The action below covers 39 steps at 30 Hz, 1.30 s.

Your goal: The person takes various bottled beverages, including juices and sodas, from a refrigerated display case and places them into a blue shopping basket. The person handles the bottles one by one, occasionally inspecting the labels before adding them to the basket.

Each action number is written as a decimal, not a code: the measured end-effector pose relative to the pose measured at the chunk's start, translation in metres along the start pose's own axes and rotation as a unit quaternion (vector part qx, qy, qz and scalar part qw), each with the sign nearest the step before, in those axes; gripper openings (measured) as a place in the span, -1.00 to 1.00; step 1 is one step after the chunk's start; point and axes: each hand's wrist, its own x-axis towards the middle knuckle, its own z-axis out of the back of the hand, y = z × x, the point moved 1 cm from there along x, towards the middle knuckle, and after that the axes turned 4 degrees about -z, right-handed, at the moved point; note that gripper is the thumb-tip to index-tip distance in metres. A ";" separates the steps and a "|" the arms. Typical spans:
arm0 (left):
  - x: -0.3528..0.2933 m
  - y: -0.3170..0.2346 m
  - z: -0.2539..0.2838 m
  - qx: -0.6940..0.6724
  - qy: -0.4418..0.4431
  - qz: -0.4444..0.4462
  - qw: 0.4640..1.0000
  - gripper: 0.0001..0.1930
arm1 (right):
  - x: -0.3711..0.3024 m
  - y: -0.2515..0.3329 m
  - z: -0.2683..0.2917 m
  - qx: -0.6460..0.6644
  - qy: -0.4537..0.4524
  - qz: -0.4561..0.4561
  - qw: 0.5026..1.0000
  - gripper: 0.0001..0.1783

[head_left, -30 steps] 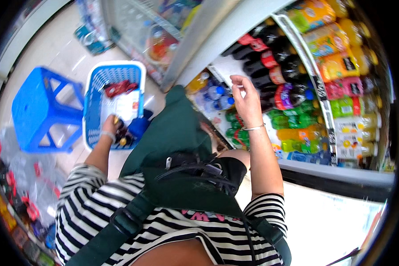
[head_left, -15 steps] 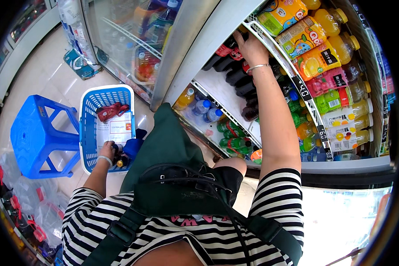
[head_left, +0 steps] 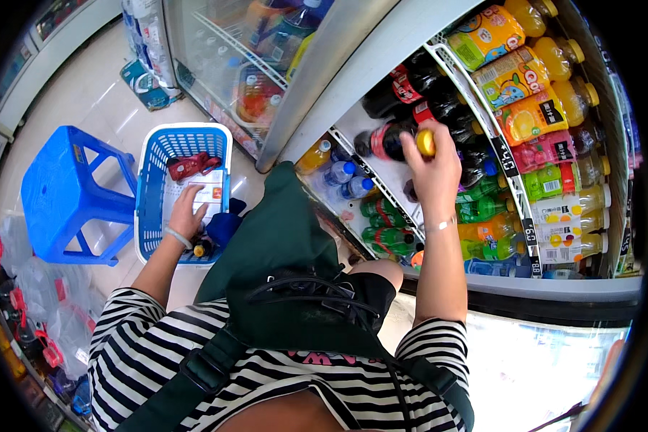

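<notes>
My right hand [head_left: 435,171] is closed round the neck of a dark cola bottle [head_left: 386,142] with a red label and a gold cap. That bottle is tilted on its side over the fridge shelf, its base pointing left. More dark cola bottles [head_left: 403,86] lie behind it. Over the blue and white basket [head_left: 142,229], my left hand [head_left: 187,214] has its fingers stretched out above a white printed sheet [head_left: 214,189]. Beside that hand in the basket are a dark bottle with a gold cap [head_left: 199,250], a blue item [head_left: 225,229] and a dark red soft item [head_left: 189,165].
A blue plastic stool [head_left: 68,194] stands left of the basket. The open fridge door [head_left: 324,79] angles between basket and shelves. Juice bottles [head_left: 529,108] line the right-hand shelf; green bottles [head_left: 389,236] lie lower. Plastic-wrapped goods [head_left: 43,288] stand at the lower left.
My right hand has drawn back from deep in the shelf, bringing the cola bottle with it. My left hand has come off the bottle in the basket and its fingers have stretched out.
</notes>
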 end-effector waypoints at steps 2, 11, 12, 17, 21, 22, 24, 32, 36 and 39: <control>0.020 -0.061 0.023 -0.043 -0.012 -0.064 0.997 -0.53 | -0.013 0.018 0.006 0.018 0.027 0.061 0.998 -0.66; 0.088 -0.198 0.066 -0.143 0.035 -0.343 0.928 -0.46 | -0.038 0.109 -0.050 0.209 0.171 0.190 0.944 -0.58; 0.090 -0.192 0.065 -0.107 -0.022 -0.375 0.921 -0.52 | -0.041 0.107 -0.065 0.290 0.209 0.131 0.925 -0.52; 0.081 -0.098 0.083 -0.156 0.015 -0.043 0.987 -0.53 | -0.045 0.094 -0.084 0.247 0.315 0.089 0.912 -0.42; 0.069 -0.013 0.067 -0.075 -0.024 0.145 0.986 -0.57 | -0.062 0.052 -0.099 0.222 0.368 0.056 0.901 -0.54; 0.062 0.010 0.053 -0.081 -0.038 0.154 0.984 -0.55 | -0.065 0.047 -0.098 0.222 0.369 0.045 0.901 -0.56; 0.046 0.063 0.020 -0.055 -0.062 0.208 0.975 -0.59 | -0.070 0.039 -0.097 0.228 0.372 0.028 0.899 -0.59; 0.001 0.138 -0.073 -0.100 0.037 0.288 0.952 -0.60 | -0.076 0.004 -0.075 0.215 0.359 -0.089 0.904 -0.68; -0.005 0.132 -0.080 0.034 0.200 0.224 0.953 -0.67 | -0.075 -0.019 -0.064 0.206 0.306 -0.082 0.926 -0.71; -0.008 0.148 -0.082 0.040 0.209 0.212 0.954 -0.68 | -0.057 -0.030 -0.052 0.163 0.254 -0.070 0.951 -0.71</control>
